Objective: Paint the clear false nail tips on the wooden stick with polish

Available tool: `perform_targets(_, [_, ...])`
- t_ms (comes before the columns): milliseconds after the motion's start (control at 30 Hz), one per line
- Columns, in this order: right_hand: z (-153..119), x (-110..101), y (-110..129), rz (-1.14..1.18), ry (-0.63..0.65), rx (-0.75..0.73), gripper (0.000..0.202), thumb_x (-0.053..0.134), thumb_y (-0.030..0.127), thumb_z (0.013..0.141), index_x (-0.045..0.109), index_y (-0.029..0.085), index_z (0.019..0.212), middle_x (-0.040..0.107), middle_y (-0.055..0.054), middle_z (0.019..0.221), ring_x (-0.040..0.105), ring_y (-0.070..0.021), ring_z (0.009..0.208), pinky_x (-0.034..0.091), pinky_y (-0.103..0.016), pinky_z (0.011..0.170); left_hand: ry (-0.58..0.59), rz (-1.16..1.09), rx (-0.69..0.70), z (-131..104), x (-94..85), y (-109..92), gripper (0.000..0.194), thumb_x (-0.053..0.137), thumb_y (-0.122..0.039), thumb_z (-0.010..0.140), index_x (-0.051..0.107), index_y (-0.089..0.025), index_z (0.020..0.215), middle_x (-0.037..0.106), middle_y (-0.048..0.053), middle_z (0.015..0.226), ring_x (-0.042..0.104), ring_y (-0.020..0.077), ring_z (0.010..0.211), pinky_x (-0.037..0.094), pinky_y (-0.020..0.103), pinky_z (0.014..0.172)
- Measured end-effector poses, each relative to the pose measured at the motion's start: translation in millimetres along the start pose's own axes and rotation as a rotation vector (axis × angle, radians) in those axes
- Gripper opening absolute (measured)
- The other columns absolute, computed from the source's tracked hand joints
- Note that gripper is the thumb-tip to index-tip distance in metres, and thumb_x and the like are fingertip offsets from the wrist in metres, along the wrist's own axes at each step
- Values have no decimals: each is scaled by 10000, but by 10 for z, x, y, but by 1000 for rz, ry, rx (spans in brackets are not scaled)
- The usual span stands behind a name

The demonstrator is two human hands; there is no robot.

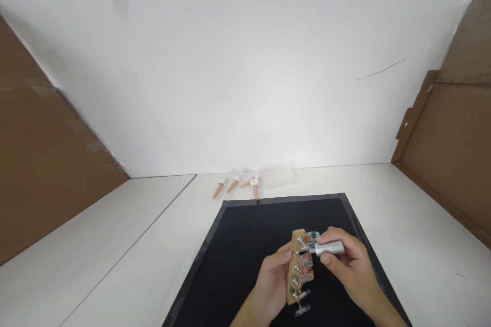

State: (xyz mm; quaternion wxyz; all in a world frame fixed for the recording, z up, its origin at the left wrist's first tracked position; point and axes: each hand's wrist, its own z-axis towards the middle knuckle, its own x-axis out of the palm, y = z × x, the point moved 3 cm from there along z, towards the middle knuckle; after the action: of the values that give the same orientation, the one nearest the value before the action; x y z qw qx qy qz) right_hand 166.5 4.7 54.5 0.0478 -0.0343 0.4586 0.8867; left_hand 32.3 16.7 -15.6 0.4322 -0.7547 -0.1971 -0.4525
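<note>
My left hand (273, 282) is closed around a narrow wooden block (293, 271), held over a black mat. Small metal clips with clear pieces (297, 282) line the block and stick out on its right side. In my right hand (351, 268) is a silver cylindrical tool (330, 248), gripped between thumb and fingers. Its thin tip points left and meets the upper part of the block, near a clear piece. A small teal object (313, 236) shows just behind the tool, partly hidden by my right fingers.
Several pink tubes with white caps (256, 190) lie beyond the black mat (245, 235), beside a clear tray (281, 179). Brown cardboard panels (46, 138) flank the white table (153, 235), and a white wall rises behind it.
</note>
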Motion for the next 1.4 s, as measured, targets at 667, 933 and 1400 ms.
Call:
perform_targets(667, [3, -7, -22, 2, 12, 31, 161, 647, 364, 779, 685, 211, 747, 637, -22, 619, 574, -154, 511, 477, -229, 465, 25, -15, -6, -14, 81, -24, 347, 700, -236, 566, 667, -78, 872, 535, 23, 577, 417, 80, 497, 232, 247, 519])
perform_targets(933, [12, -10, 9, 19, -2, -2, 192, 639, 396, 786, 688, 213, 751, 632, -23, 610, 570, -147, 497, 475, -218, 450, 31, -45, -16, -5, 22, -14, 333, 673, -227, 599, 660, -74, 894, 533, 25, 587, 435, 88, 519, 241, 254, 530])
perform_targets(1400, [1, 17, -25, 35, 74, -23, 150, 669, 362, 771, 715, 219, 771, 545, 6, 560, 493, -133, 468, 406, -228, 441, -12, -25, -33, -12, 71, 10, 359, 711, -266, 562, 685, -79, 868, 573, 24, 562, 457, 92, 505, 268, 244, 543])
